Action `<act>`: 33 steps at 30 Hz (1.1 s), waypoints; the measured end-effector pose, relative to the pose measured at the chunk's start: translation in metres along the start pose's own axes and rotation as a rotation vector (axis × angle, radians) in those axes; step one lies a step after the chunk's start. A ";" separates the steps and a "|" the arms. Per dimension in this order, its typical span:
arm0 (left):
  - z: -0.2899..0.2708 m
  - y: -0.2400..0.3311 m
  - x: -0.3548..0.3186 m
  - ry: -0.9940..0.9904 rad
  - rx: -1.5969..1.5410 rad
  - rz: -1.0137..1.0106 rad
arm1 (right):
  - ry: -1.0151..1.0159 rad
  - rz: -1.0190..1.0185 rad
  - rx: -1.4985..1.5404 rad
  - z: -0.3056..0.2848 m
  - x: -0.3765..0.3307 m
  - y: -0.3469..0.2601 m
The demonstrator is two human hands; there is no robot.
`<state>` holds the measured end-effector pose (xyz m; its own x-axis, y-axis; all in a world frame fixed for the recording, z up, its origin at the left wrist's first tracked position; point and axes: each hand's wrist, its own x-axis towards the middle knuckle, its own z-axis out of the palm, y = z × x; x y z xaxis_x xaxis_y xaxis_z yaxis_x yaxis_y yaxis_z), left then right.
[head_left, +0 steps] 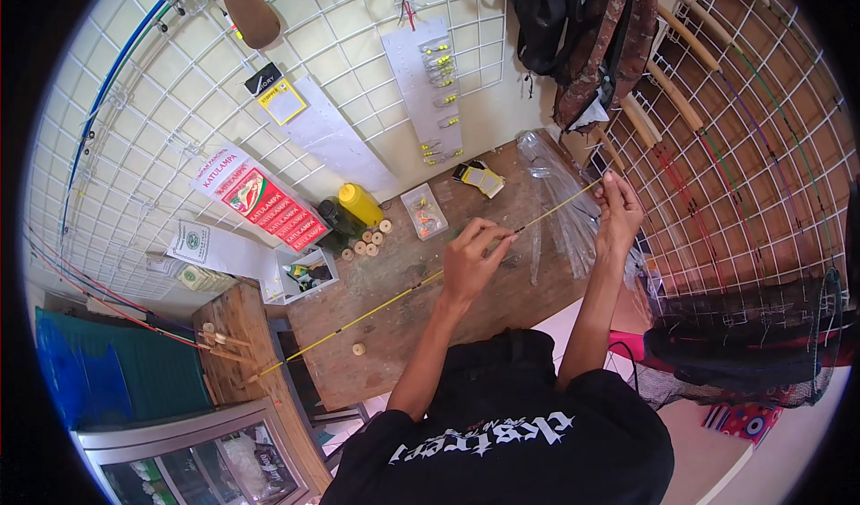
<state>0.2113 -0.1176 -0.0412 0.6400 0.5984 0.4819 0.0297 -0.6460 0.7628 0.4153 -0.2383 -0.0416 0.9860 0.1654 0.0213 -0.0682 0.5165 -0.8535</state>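
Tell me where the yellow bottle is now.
In the head view, the yellow bottle is left of centre, at the far edge of the wooden tabletop, between a dark container and the small pale tray.

The single view looked down and forward from the wearer's head, through the left of two side-by-side fisheye cameras. The black shirt [537, 460] sat nearest, at the lower edge; the left hand [473, 254] and right hand [619, 208] showed farther off, and the white wire grid [340, 48] stood ahead, bowed by the lens.
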 end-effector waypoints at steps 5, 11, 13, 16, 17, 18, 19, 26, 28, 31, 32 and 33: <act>-0.002 -0.002 -0.002 -0.021 -0.020 -0.016 | -0.029 0.017 -0.030 0.004 0.007 -0.007; -0.002 -0.003 -0.002 -0.036 0.004 -0.016 | -0.002 -0.239 -0.373 0.013 0.003 -0.013; -0.002 -0.002 0.000 -0.058 -0.038 -0.020 | -0.042 -0.258 -0.369 0.010 0.006 -0.012; -0.004 0.014 0.008 -0.187 0.023 -0.194 | -0.052 -0.275 -0.371 0.009 0.006 -0.013; 0.000 0.016 0.011 -0.186 0.025 -0.195 | -0.053 -0.274 -0.370 0.009 0.005 -0.014; 0.006 0.018 0.016 -0.163 0.034 -0.112 | -0.058 -0.273 -0.387 0.010 0.004 -0.015; 0.014 0.021 0.022 -0.139 0.042 -0.028 | -0.062 -0.274 -0.405 0.011 0.003 -0.015; 0.073 0.051 0.073 -0.158 -0.034 0.157 | -0.055 -0.290 -0.404 0.017 -0.007 -0.024; 0.085 0.054 0.080 -0.128 -0.007 0.206 | -0.062 -0.268 -0.401 0.015 -0.009 -0.026; 0.093 0.058 0.082 -0.072 -0.060 0.231 | -0.075 -0.255 -0.377 0.014 -0.008 -0.030; 0.095 0.060 0.082 -0.080 -0.064 0.234 | -0.088 -0.240 -0.337 0.014 -0.008 -0.033; 0.096 0.060 0.081 -0.038 -0.123 0.241 | -0.102 -0.225 -0.297 0.014 -0.008 -0.035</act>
<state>0.3382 -0.1536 0.0025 0.6454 0.4148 0.6414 -0.2191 -0.7038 0.6757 0.4082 -0.2460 -0.0051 0.9501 0.1660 0.2639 0.2097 0.2863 -0.9349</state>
